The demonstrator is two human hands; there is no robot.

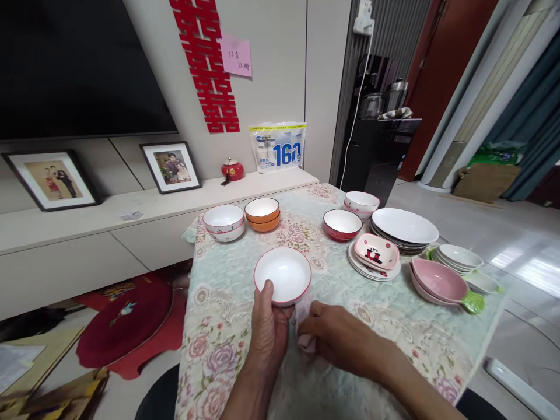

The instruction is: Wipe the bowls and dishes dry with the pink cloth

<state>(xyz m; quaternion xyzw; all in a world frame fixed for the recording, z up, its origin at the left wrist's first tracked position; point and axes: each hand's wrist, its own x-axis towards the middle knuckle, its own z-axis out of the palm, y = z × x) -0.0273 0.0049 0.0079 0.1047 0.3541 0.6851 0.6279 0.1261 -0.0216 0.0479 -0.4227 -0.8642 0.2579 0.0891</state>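
A white bowl with a red rim (pixel 286 273) is tilted toward me above the table. My left hand (pixel 268 321) grips its near edge, the thumb over the rim and the fingers underneath. Beside it, my right hand (pixel 321 329) is closed on a pale pink cloth (pixel 305 318), which meets the bowl's lower right side. Beyond the hands stand two stacked white bowls with red rims (pixel 224 219) and two stacked orange bowls (pixel 262 214). A red bowl with a white inside (pixel 342 224) sits farther right.
Flowered cloth covers the table (pixel 214 326). Along its right side are large white plates (pixel 405 226), a cat-patterned dish (pixel 376 252), pink leaf-shaped dishes (pixel 440 281) and small white dishes (pixel 460 256). A low cabinet (pixel 79 233) with framed photos (pixel 171 166) lines the wall.
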